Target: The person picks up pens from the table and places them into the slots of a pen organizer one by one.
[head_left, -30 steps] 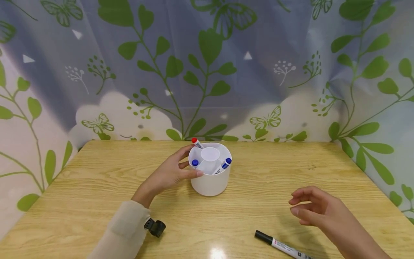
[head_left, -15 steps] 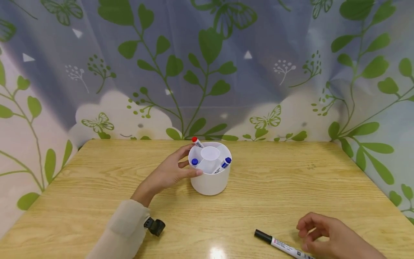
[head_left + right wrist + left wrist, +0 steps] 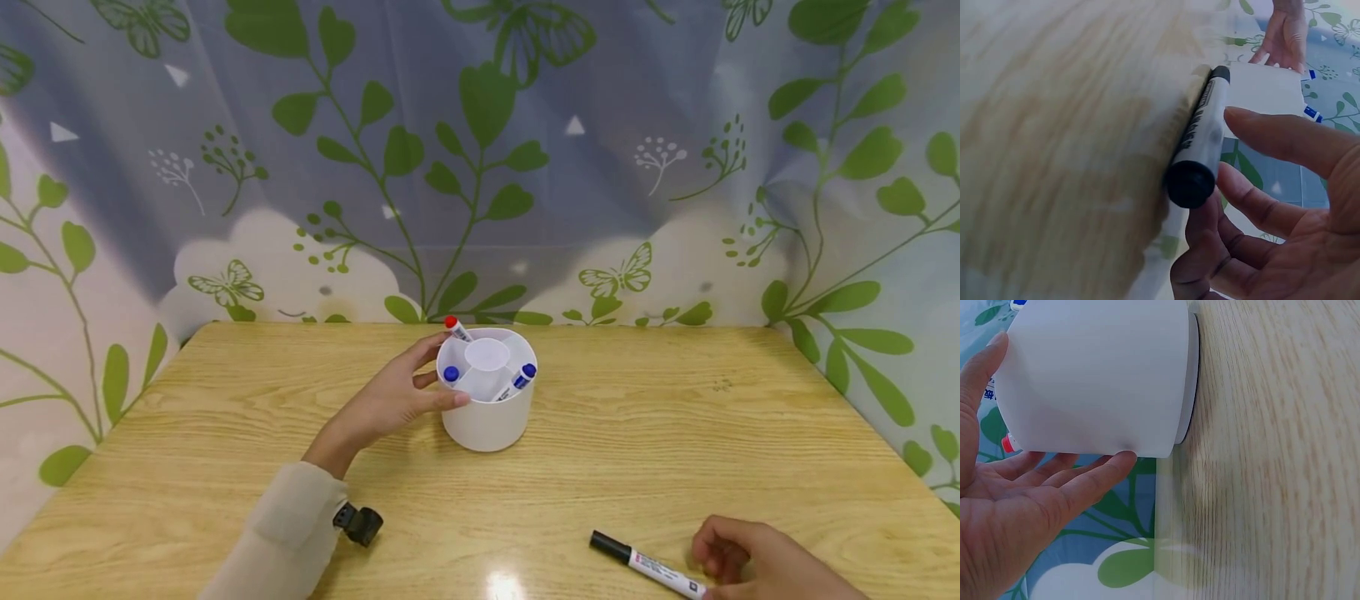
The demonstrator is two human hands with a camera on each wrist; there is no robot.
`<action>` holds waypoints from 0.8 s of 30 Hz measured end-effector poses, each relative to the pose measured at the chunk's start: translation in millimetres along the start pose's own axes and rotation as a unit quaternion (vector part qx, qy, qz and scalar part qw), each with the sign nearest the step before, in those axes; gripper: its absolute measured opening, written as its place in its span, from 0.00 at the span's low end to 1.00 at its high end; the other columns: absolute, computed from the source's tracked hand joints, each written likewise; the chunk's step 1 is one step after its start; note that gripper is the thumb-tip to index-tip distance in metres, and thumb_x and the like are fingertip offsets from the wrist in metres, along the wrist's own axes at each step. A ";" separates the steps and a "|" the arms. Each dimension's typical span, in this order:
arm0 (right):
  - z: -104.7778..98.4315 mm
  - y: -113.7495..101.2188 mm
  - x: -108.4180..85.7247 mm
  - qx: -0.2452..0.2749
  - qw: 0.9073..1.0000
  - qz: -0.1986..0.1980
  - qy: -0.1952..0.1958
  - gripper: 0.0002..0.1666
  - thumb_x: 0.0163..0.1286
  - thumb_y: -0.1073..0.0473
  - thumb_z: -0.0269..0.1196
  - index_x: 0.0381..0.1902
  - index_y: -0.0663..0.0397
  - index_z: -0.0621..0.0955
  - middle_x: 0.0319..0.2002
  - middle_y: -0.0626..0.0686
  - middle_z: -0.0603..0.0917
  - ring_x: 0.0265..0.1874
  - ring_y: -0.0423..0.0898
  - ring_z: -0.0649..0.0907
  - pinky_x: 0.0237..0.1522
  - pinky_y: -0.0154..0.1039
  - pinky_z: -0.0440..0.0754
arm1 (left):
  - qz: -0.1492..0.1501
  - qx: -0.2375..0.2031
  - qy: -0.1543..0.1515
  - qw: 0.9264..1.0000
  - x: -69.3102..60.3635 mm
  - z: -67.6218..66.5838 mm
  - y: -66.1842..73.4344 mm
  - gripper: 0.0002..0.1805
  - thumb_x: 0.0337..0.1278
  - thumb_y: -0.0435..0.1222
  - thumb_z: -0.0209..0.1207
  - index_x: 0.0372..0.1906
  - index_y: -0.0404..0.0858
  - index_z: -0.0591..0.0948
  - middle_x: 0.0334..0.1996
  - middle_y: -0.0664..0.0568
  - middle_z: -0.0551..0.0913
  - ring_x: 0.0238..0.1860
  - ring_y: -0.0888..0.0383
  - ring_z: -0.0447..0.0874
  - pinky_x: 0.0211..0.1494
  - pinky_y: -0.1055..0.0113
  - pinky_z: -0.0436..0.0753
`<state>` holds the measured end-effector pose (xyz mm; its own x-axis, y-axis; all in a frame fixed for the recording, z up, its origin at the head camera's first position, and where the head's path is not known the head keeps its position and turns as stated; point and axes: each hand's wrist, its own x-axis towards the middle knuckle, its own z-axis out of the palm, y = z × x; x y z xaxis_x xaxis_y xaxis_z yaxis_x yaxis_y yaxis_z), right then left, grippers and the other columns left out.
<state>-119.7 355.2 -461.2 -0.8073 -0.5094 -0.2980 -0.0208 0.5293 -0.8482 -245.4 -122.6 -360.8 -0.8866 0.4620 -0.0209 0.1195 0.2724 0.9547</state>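
A round white pen holder stands on the table, divided into compartments around a raised centre. Its contents are a red-capped marker and two blue-capped markers, one leaning right, the other showing mostly its cap. My left hand holds the holder's left side, thumb at the front rim, fingers at the side. A white marker with a black cap lies near the front. Close at its rear end is my right hand, fingers bent, thumb and fingertips beside the barrel; a firm grip is not visible.
The wooden table reaches back to a patterned curtain with leaves and butterflies. A black wrist camera is strapped at the left sleeve.
My right hand has come down and towards the front, to the black-capped marker's rear end, its fingers bending more. My left hand and the pen holder stay in place.
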 end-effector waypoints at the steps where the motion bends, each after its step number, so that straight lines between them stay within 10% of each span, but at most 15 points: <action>1: 0.6 2.4 0.9 0.008 1.000 0.015 0.000 0.13 0.70 0.58 0.71 0.47 0.56 0.80 0.38 0.49 0.80 0.32 0.39 0.79 0.33 0.34 0.77 | 0.000 0.000 0.000 1.000 0.1 0.0 -0.2 0.51 0.63 0.38 0.73 0.84 0.48 0.55 0.83 0.49 0.57 0.82 0.36 0.59 0.76 0.41 0.72; 8: 14.6 -57.4 -9.6 -0.004 1.000 0.023 0.010 0.06 0.69 0.70 0.67 0.41 0.64 0.80 0.33 0.46 0.76 0.28 0.35 0.73 0.29 0.32 0.69 | -0.002 -0.002 0.001 1.000 0.0 -0.2 -0.7 0.51 0.64 0.38 0.72 0.84 0.48 0.55 0.83 0.49 0.56 0.82 0.37 0.58 0.76 0.42 0.72; 24: 10.7 -76.1 -6.6 -0.130 0.988 0.012 0.083 0.04 0.72 0.64 0.68 0.41 0.57 0.82 0.41 0.48 0.82 0.36 0.25 0.75 0.36 0.29 0.78 | -0.002 -0.005 -0.002 1.000 2.1 -0.7 -2.2 0.52 0.63 0.39 0.73 0.84 0.49 0.54 0.83 0.50 0.57 0.82 0.37 0.58 0.76 0.42 0.72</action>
<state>-106.4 311.0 -399.4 -0.8941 -0.3885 -0.2228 -0.1340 0.7067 -0.6947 -247.9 -122.8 -362.7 -0.8853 0.4643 -0.0269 0.1110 0.2671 0.9572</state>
